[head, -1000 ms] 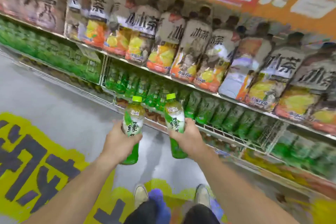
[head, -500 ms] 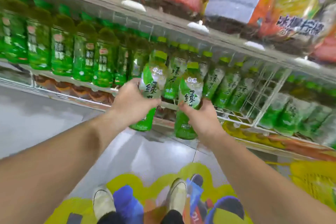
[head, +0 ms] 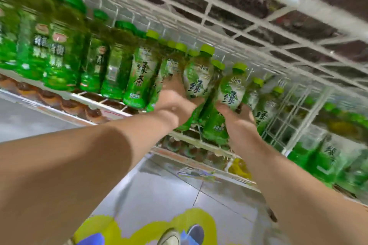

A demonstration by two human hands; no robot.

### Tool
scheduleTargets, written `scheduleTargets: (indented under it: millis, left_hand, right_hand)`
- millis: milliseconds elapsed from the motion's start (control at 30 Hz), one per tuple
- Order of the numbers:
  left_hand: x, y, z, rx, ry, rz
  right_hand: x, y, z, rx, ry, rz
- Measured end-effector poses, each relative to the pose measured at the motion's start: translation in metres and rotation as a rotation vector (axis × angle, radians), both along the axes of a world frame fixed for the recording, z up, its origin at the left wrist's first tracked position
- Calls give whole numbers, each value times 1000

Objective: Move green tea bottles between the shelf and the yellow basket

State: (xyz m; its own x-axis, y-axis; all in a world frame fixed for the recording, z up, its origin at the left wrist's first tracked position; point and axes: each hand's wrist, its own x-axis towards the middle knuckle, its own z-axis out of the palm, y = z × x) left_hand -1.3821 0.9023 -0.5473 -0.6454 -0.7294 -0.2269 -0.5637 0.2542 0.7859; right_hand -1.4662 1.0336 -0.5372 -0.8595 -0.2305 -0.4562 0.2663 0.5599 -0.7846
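Two green tea bottles are held at the front edge of the wire shelf (head: 79,96), one in each hand. In the head view, the left hand (head: 175,103) wraps the left bottle (head: 196,83) around its middle, with the fingers curled round the far side and mostly hidden. The right hand (head: 239,119) grips the right bottle (head: 231,93) low on the label, thumb on its front and the other fingers curled behind. Both bottles tilt, just beside each other, their light-green caps toward the back of the shelf. Through the blur, their bases seem to sit just over the shelf's front edge, but contact cannot be told.

Left of them on the shelf stands a row of shelved green tea bottles (head: 139,77), then darker green bottles (head: 57,53). A white wire divider (head: 294,117) rises from the shelf right of the hands. An upper wire rack (head: 219,6) spans above the shelf. Below it lie grey floor tiles (head: 169,195), a yellow floor sticker (head: 199,221) and a shoe (head: 169,237).
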Motion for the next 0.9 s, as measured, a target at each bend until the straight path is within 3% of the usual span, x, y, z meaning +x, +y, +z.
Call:
scheduleTargets:
  millis: [100,200,400,700,900]
  left_hand:
    - [-18,4,0,-88,38,52]
    - [-30,9,-5,-90,-50,85]
    - [-26,26,-20,-40,16,177]
    - [3,21,-21,-217,-31,-95]
    - [17,16,-24,-240,-61,-84]
  right_hand:
    - [-12,-9,-12,94,70,38]
    - [-16,-9,-26,47,122,65]
    - [-12,-11,-38,-29,204,74]
    - [-10,-3,-41,-31,202,144]
    - [-3,3,-50,51,262,219]
